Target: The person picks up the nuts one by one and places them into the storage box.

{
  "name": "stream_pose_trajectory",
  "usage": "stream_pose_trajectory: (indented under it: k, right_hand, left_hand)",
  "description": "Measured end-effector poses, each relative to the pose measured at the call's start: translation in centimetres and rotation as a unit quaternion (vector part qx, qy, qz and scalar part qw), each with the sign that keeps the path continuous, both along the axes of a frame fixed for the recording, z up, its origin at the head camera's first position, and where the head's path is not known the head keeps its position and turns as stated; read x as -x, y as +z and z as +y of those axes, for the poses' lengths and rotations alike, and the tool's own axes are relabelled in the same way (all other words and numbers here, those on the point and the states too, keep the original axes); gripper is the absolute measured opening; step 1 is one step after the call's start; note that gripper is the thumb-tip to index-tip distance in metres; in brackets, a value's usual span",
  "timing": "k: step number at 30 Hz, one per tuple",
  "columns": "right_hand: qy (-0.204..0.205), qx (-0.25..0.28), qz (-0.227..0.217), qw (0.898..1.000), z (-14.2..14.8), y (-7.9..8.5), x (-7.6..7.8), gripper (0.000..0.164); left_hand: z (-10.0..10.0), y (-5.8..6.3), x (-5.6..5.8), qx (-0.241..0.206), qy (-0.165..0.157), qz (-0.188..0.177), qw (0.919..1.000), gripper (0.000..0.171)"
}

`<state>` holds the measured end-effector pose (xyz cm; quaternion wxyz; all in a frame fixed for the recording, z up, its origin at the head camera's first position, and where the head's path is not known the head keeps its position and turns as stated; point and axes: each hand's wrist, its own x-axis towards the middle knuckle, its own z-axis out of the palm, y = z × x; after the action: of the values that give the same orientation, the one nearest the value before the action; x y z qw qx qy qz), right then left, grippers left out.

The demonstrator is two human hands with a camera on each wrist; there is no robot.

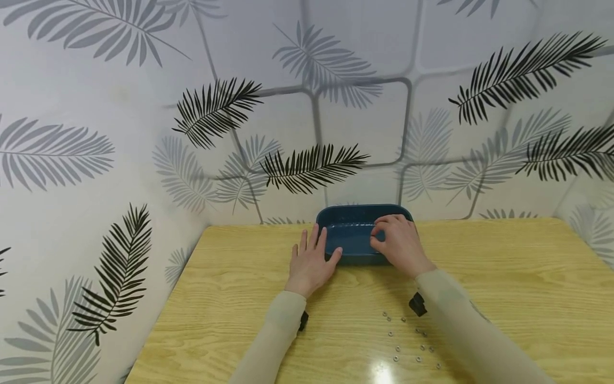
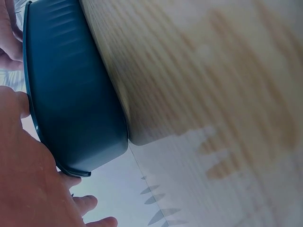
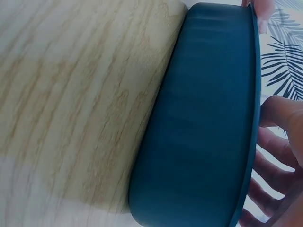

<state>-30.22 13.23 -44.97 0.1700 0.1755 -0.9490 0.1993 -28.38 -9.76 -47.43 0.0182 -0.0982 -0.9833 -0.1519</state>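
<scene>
A dark blue rectangular container (image 1: 355,260) with rounded corners stands at the far edge of the wooden table. My left hand (image 1: 310,265) rests at its left end, fingers spread, the thumb by the front rim. Over the container's right part is my right hand (image 1: 400,242). Its thumb and index finger bend toward each other in a ring; I cannot tell whether anything small is between the tips. The right wrist view has that hand's fingers (image 3: 277,146) beyond the rim, partly hidden by the container wall (image 3: 199,113).
Several small metal nuts (image 1: 397,349) lie scattered on the table (image 1: 230,320), in front of the container and left of the right forearm. A leaf-patterned wall (image 1: 288,122) stands right behind the table's far edge. Black wrist devices (image 1: 418,304) hang under the sleeves.
</scene>
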Motion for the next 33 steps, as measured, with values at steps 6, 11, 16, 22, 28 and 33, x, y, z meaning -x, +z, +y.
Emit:
stream_pose_trajectory:
  k: [6, 11, 16, 22, 28, 33]
  right_hand:
    - [-0.012, -0.01, -0.045, 0.999, -0.1, -0.3, 0.4, 0.01]
    - [-0.009, -0.017, -0.062, 0.998, 0.0, -0.5, 0.4, 0.019]
    - [-0.008, -0.013, -0.057, 0.998, 0.1, -0.4, 0.3, 0.021]
    - [-0.008, -0.009, -0.05, 0.999, 0.3, -0.4, 0.1, 0.023]
    - [-0.001, 0.008, -0.042, 0.999, 0.8, -0.5, -0.3, 0.022]
    - [-0.003, 0.015, -0.042, 0.999, 1.1, -0.5, -1.0, 0.023]
  left_hand:
    - [0.0, -0.2, 0.2, 0.002, -0.001, -0.005, 1.0, 0.075]
    - [0.0, 0.0, 0.0, 0.0, -0.003, -0.007, 1.0, 0.076]
    - [0.0, 0.2, 0.0, -0.002, -0.002, -0.009, 1.0, 0.075]
    - [0.0, 0.1, 0.1, 0.001, -0.001, -0.008, 1.0, 0.075]
    - [0.0, -0.1, 0.1, -0.003, 0.001, -0.001, 1.0, 0.074]
    - [-0.1, -0.1, 0.1, -0.003, -0.001, -0.001, 1.0, 0.075]
